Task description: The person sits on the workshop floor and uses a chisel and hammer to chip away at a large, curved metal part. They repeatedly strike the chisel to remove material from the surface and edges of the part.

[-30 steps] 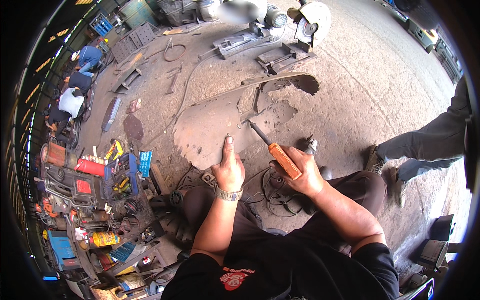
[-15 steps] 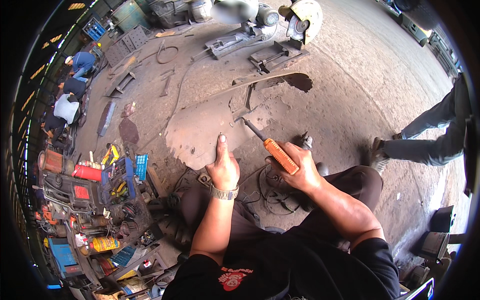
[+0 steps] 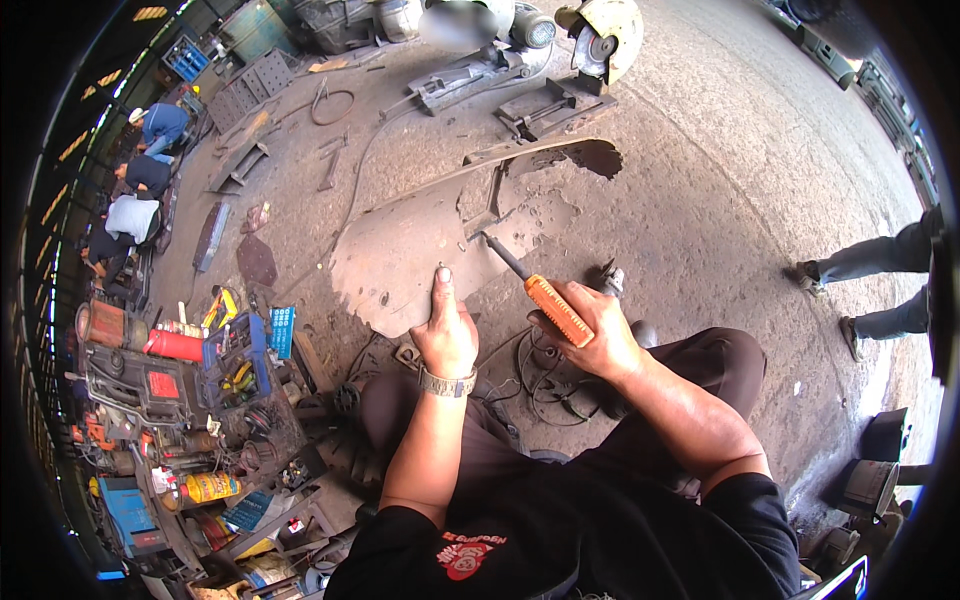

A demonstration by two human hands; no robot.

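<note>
A curved, rusty sheet-metal piece [image 3: 395, 255] with ragged edges and torn holes lies in front of me. My left hand [image 3: 447, 335], wearing a metal-banded watch, grips its near edge; the thumb lies on top and the other fingers are mostly hidden. My right hand [image 3: 600, 335] is wrapped round the ribbed orange handle of a hand tool [image 3: 558, 308]. The tool's dark shaft points up and left, its tip at the sheet near a torn opening. A dark metal strip [image 3: 494, 195] crosses that opening; where tool ends and metal begins there is hard to tell.
Tools, cans and a blue case [image 3: 232, 370] crowd the left side. An angle grinder [image 3: 610, 280] and coiled cable [image 3: 555, 375] lie by my right leg. A cut-off saw [image 3: 600, 45] stands beyond the sheet. People crouch at far left; another person's legs [image 3: 880, 260] are at right.
The person at the right has stepped farther right, legs now more apart from me. My hands, the orange-handled tool and the sheet stay almost where they were.
</note>
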